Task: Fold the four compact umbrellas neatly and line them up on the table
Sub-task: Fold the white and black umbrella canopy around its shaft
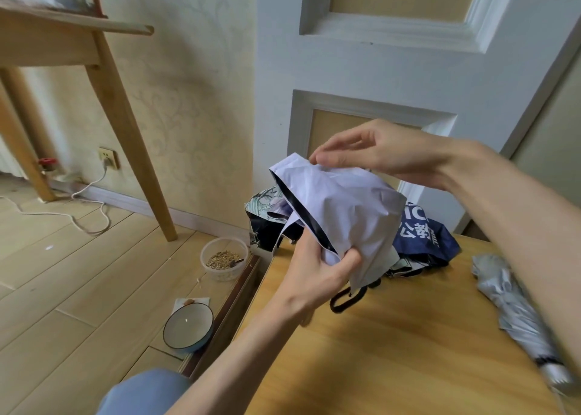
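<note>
Holding the pale lilac compact umbrella with the black lining (pixel 339 207) in the air, just above the far left corner of the light wooden counter (pixel 377 367); carrying its long axis nearly upright, leaning a little to the left and away, with the black wrist-strap loop (pixel 345 298) hanging at the low end, over the counter. Gripping the low, gathered part of the cloth with the left hand (pixel 314 276), fingers and thumb curled tightly round it; being the hand nearer to the handle end. Pinching the upper hem of the loose cloth with the right hand (pixel 377 156), thumb and forefinger narrow together, the other fingers relaxed; reaching in from the right and from above. Probably smoothing one panel before wrapping it round; depending for that on the upper hem lying directly under the right fingertips. Seeing behind it, heaped at the far edge, the navy blue umbrella with white lettering (pixel 421 235) and the floral-printed dark umbrella (pixel 264 207); seeing well apart, to the right, the silver-grey umbrella (pixel 503 289), lying along the counter and partly hidden by the right forearm.
</note>
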Available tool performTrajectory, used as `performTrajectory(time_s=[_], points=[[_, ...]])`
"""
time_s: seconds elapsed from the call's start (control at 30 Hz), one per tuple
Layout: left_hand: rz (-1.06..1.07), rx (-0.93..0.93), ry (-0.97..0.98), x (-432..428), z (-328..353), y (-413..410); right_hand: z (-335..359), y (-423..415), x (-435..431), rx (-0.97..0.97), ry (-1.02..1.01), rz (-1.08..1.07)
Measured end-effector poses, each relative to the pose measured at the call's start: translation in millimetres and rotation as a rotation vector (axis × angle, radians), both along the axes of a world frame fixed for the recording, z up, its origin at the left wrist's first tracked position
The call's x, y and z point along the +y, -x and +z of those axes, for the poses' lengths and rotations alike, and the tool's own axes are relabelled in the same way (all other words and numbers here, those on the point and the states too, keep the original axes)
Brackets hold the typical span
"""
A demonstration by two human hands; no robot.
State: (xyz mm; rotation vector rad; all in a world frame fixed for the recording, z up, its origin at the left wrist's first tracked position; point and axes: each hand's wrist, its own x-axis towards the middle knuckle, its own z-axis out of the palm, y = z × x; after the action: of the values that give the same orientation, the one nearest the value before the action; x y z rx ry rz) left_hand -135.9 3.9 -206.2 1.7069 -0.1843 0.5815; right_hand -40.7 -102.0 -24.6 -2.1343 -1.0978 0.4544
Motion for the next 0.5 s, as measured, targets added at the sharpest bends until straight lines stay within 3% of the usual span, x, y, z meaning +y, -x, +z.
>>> performTrajectory(time_s=[0.1,0.27,0.4,0.5], points=[[-0.036,0.006,0.004,-1.7,2.8,3.7,-2.2,-1.0,3.7,-0.04,0.055,0.003],[-0.074,-0.021,-0.019,-1.7,2.2,6.9,-1.5,-1.9,6.9,-0.059,-0.04,-0.003],[-0.086,-0.037,-0.008,-1.9,2.3,5.1,2.0,-0.1,-0.3,-0.097,0.163,0.037],[-0.082,-0.024,0.001,-2.4,0.8,3.6,2.4,-1.1,2.3,-0.186,0.183,-0.017]])
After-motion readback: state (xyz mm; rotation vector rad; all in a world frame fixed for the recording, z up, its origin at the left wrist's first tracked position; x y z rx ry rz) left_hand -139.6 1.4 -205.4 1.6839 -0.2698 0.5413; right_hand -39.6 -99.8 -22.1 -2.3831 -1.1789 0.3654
